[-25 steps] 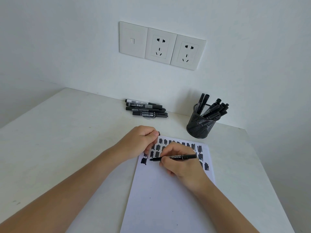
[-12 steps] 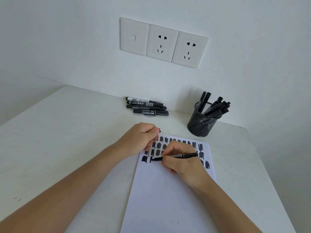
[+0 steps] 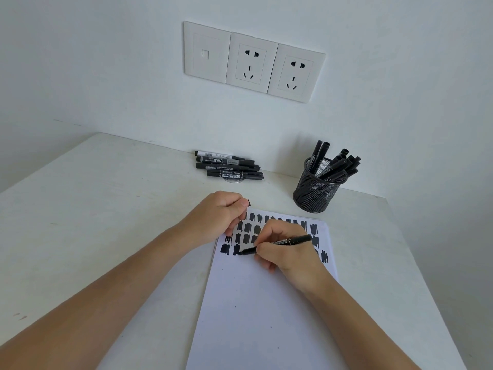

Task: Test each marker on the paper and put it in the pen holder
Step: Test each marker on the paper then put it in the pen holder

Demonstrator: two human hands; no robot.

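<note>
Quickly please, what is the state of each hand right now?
Left hand: closed, holding a small black cap.
Right hand: closed, holding the marker, tip on the paper.

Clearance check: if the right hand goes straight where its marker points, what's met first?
The right hand points its marker left along the paper. Past the ink patches, the left forearm probably comes first, just off the paper's edge; height is hard to judge.
</note>
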